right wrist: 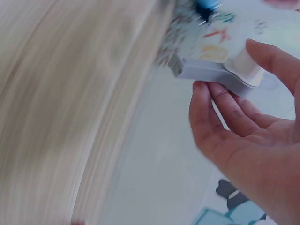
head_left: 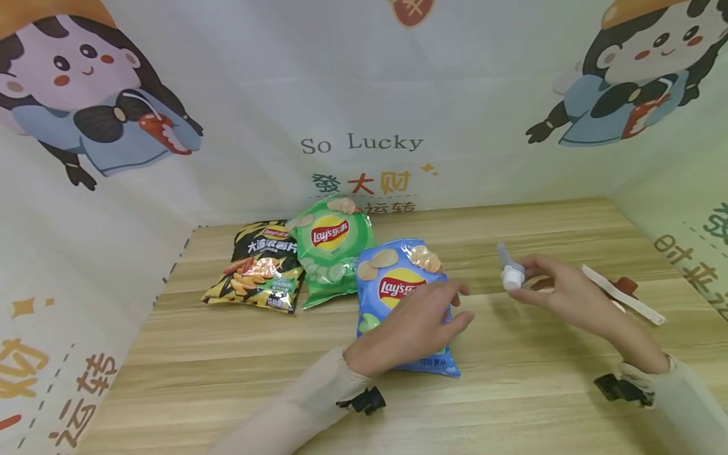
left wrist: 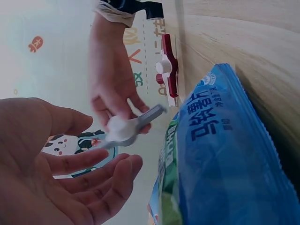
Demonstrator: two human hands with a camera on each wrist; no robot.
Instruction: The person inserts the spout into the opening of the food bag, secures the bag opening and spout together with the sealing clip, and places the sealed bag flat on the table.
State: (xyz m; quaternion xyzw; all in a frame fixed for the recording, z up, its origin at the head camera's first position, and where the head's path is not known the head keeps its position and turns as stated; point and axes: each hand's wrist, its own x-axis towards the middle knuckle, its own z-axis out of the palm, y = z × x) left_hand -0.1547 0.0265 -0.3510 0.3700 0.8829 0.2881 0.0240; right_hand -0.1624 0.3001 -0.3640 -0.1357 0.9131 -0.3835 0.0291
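Grey clip (right wrist: 206,71) pinched in the right fingers, the left fingers empty
The right hand (head_left: 569,300) grips the clip between thumb and fingers — thumb against the white knob (right wrist: 246,68), fingers under the body — probably for a steady hold that leaves the arm jutting free. The left hand (head_left: 406,325) is open, fingers loosely bent over the blue bag (head_left: 398,278); contact cannot be told. Left of those fingers lie the green bag (head_left: 332,246) and black bag (head_left: 261,265). Behind the right fingers, a red clip (head_left: 627,285) rests on the worktop (head_left: 227,379), perhaps placed there for easy reach.
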